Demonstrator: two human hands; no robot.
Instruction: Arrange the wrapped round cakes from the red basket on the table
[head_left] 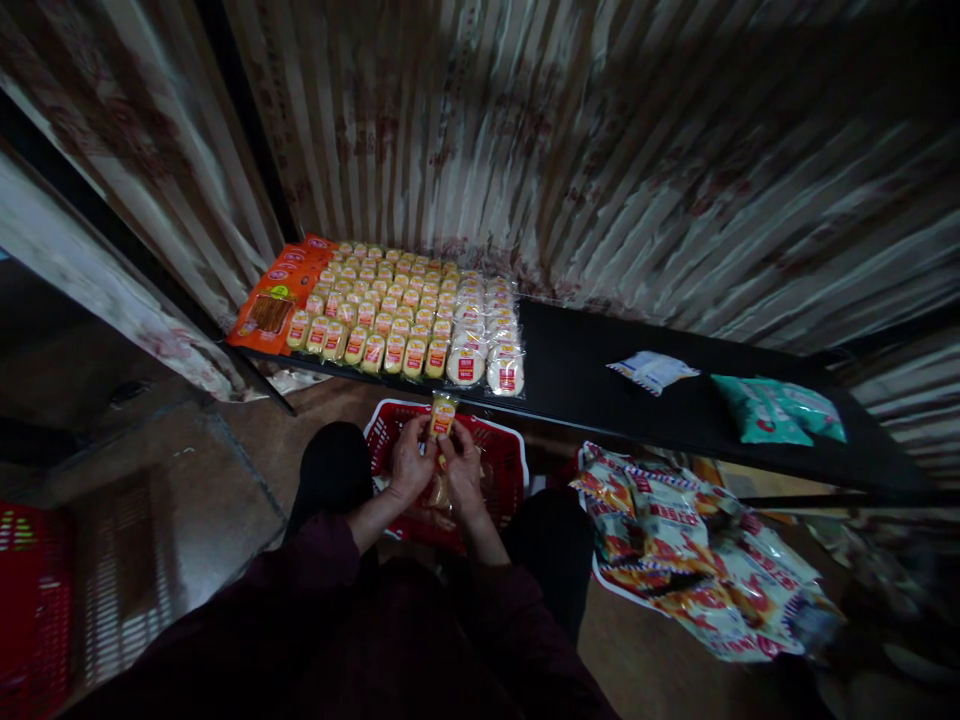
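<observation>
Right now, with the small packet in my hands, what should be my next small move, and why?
I would probably move the packet onto the shelf: the left hand and right hand hold it near the front edge, and similar yellow packets are arranged there in rows.

Red labels [415,359] on small packets [375,338], orange bags [301,282]: lettering too small to read.

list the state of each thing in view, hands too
left hand, closed on held packet
right hand, closed on held packet
held packet, wrapped
basket between knees, upright, packets inside
yellow packets, wrapped, in rows
white packets, wrapped, in two columns
orange bags, overlapping
blue-white bag, lying flat
green bags, lying down
large bags, heaped
curtain, hanging in folds
</observation>
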